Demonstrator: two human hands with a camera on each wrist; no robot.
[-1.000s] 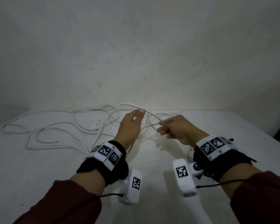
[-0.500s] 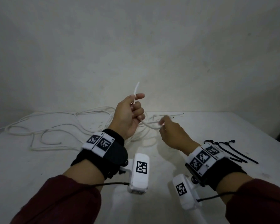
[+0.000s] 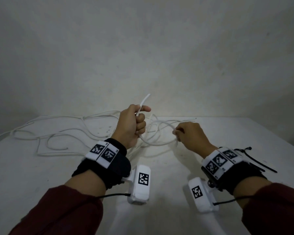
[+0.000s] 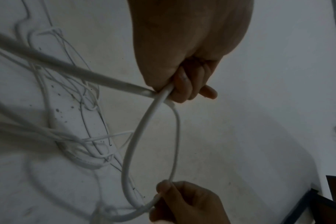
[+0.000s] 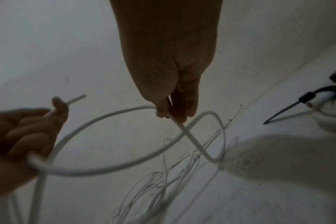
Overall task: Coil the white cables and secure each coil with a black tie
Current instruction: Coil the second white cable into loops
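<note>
My left hand (image 3: 136,122) is raised above the table in a fist round a white cable (image 3: 157,143), whose free end (image 3: 145,99) sticks up past the thumb. From the fist the cable curves down and right in a loop to my right hand (image 3: 178,133), which pinches it between thumb and fingers. In the left wrist view the loop (image 4: 148,145) hangs between the left hand (image 4: 182,89) and the right hand (image 4: 163,191). The right wrist view shows the same cable (image 5: 105,169) held at the pinch (image 5: 170,115). More white cables (image 3: 61,133) lie tangled on the table.
Black ties (image 3: 255,160) lie on the white table (image 3: 41,175) just right of my right wrist. In the right wrist view a coiled white cable (image 5: 330,119) with a black tie sits at the right edge. A plain wall rises behind the table.
My left hand closed round the cable end and lifted it off the table. My right hand slid rightward along the cable, widening the loop between the hands.
</note>
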